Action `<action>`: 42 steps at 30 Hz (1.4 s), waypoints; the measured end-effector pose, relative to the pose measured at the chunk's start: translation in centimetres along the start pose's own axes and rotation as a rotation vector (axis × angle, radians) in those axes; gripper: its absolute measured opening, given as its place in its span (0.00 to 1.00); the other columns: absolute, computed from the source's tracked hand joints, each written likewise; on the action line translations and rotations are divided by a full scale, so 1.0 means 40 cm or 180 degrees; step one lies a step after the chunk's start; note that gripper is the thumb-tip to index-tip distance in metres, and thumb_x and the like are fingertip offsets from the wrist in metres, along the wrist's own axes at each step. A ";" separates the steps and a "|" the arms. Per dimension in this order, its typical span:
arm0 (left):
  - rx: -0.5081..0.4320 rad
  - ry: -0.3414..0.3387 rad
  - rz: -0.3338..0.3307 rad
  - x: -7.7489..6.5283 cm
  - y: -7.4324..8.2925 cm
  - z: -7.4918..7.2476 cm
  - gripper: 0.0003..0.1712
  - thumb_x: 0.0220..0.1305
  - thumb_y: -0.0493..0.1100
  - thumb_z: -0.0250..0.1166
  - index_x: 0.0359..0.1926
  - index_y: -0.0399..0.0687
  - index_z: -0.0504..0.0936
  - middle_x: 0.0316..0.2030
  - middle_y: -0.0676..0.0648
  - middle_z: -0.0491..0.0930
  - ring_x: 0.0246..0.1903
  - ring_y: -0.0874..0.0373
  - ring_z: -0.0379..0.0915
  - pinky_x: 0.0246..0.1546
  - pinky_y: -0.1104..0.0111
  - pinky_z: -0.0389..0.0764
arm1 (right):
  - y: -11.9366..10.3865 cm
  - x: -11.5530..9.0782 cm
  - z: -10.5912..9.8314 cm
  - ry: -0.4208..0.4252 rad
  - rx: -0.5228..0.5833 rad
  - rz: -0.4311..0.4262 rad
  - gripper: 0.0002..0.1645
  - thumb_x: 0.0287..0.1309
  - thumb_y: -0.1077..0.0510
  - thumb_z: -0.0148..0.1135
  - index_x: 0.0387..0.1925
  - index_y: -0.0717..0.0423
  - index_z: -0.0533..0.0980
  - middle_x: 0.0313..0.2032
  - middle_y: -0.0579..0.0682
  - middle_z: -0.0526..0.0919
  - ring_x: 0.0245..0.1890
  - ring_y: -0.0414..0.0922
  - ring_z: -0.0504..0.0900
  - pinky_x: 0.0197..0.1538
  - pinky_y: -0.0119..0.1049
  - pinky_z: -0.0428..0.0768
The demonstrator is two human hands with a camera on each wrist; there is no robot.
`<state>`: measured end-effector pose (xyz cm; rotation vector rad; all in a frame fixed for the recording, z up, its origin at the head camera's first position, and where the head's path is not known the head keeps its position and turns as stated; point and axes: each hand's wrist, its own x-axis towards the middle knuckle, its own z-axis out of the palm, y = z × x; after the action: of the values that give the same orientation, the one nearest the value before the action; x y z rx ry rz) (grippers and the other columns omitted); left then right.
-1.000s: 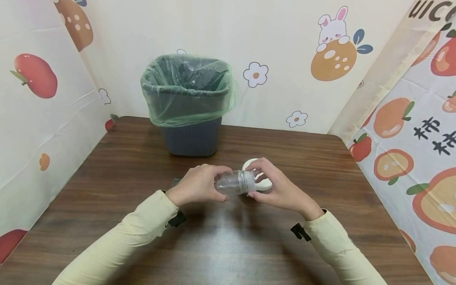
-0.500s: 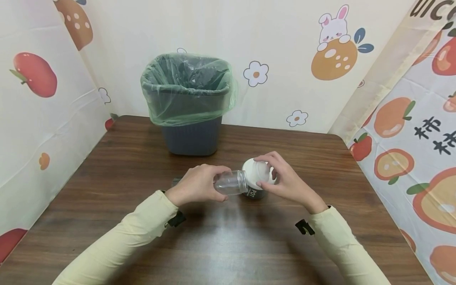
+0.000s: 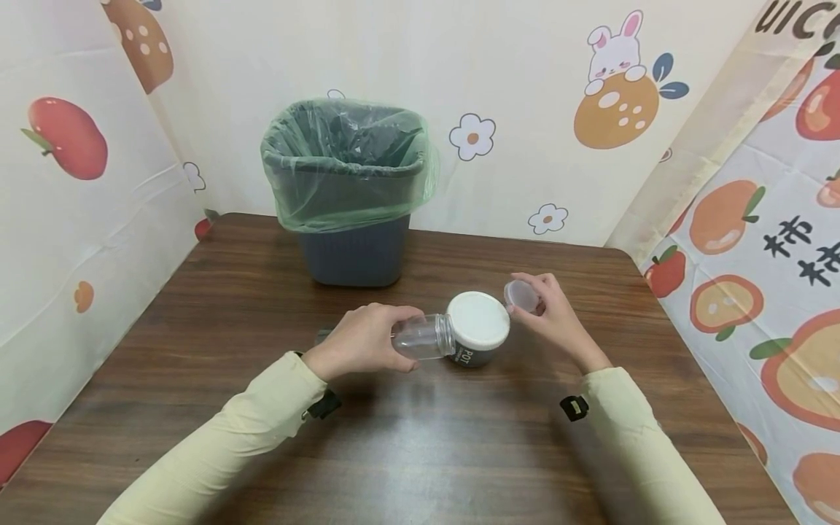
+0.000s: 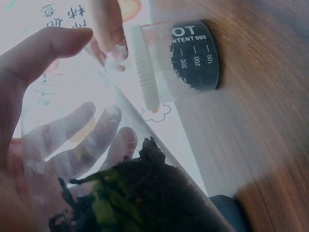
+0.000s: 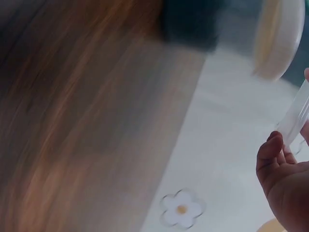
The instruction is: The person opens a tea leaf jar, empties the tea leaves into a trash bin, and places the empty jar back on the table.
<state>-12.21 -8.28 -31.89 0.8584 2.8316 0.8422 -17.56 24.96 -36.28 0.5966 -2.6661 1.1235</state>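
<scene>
Grip of the left hand point(image 3: 361, 339) is curled round a clear jar point(image 3: 420, 337), which lies sideways in the air, its uncovered mouth to the right, dark leaves point(image 4: 140, 198) inside. Grip of the right hand point(image 3: 554, 317) pinches a translucent lid point(image 3: 521, 297) by its edge. Between jar and lid, a white-topped pot point(image 3: 477, 321) stands upright on the tabletop point(image 3: 420, 452); farther back stands a dark bin point(image 3: 354, 255) with green liner point(image 3: 348, 208).

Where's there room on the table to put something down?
Brown wood lies bare between the cream sleeves and left of the green-lined dark bin. The middle's crowded: the left hand holding a clear cylindrical jar, a white-lidded clear pot, the right hand holding a translucent round lid.
</scene>
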 end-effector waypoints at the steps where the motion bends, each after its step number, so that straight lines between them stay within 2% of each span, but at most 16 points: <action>1: 0.0001 0.0003 -0.0003 0.000 0.000 0.000 0.31 0.37 0.52 0.76 0.48 0.58 0.80 0.29 0.60 0.77 0.28 0.63 0.71 0.25 0.66 0.73 | 0.015 0.000 -0.003 0.0016 -0.0029 0.0080 0.32 0.54 0.59 0.67 0.62 0.56 0.70 0.44 0.59 0.66 0.35 0.49 0.68 0.33 0.36 0.72; 8: -0.0034 -0.0011 -0.0018 -0.001 -0.003 0.001 0.31 0.37 0.52 0.76 0.48 0.58 0.80 0.28 0.60 0.77 0.28 0.63 0.71 0.25 0.66 0.73 | 0.099 -0.003 -0.013 -0.0030 -0.0251 0.0503 0.32 0.57 0.59 0.64 0.63 0.61 0.67 0.45 0.65 0.62 0.44 0.59 0.68 0.41 0.51 0.75; 17: -0.0056 -0.0028 -0.0041 -0.001 -0.003 -0.002 0.31 0.37 0.52 0.76 0.48 0.58 0.80 0.28 0.60 0.77 0.27 0.63 0.71 0.25 0.66 0.73 | 0.152 0.008 -0.014 -0.0345 -0.0483 0.0843 0.33 0.57 0.59 0.62 0.63 0.66 0.64 0.49 0.71 0.60 0.47 0.65 0.66 0.46 0.60 0.71; 30: -0.0073 -0.0062 -0.0054 -0.001 -0.003 -0.001 0.30 0.37 0.51 0.76 0.47 0.59 0.80 0.27 0.60 0.77 0.27 0.63 0.71 0.25 0.66 0.73 | 0.225 0.028 -0.007 -0.0633 -0.0668 0.1004 0.35 0.56 0.57 0.64 0.61 0.68 0.65 0.49 0.75 0.62 0.47 0.66 0.67 0.47 0.58 0.71; 42: -0.0108 -0.0073 -0.0071 -0.002 -0.005 -0.008 0.30 0.38 0.51 0.77 0.48 0.58 0.80 0.28 0.59 0.77 0.28 0.63 0.71 0.25 0.66 0.73 | 0.231 0.038 -0.012 -0.0807 -0.0516 0.1190 0.36 0.57 0.54 0.64 0.62 0.66 0.64 0.51 0.76 0.57 0.49 0.68 0.64 0.50 0.61 0.68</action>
<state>-12.30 -8.63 -31.75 0.8251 2.7934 0.8692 -22.90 30.70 -41.41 0.2277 -3.1450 0.9505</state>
